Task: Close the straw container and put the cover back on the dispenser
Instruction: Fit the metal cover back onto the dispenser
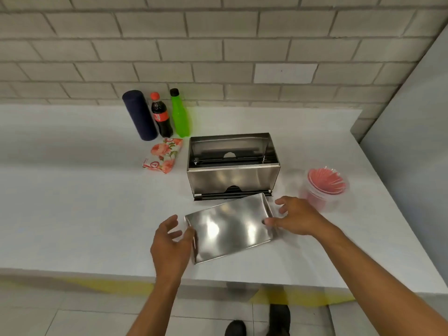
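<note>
A stainless steel dispenser [232, 177] stands on the white counter [72, 202] with its top open and its inside showing. Its steel cover [230, 229] lies flat and skewed on the counter just in front of it. My left hand [169, 246] is at the cover's left end, fingers spread and thumb by the edge. At the cover's right end is my right hand [298, 219], thumb resting on the edge and fingers apart. A clear plastic straw container [326, 187] with red straws stands right of the dispenser; I cannot tell whether a lid is on it.
Against the brick wall stand a dark blue cylinder [139, 115], a cola bottle [161, 117] and a green bottle [180, 115]. A floral napkin packet [163, 155] lies left of the dispenser. The counter's front edge runs just below the cover.
</note>
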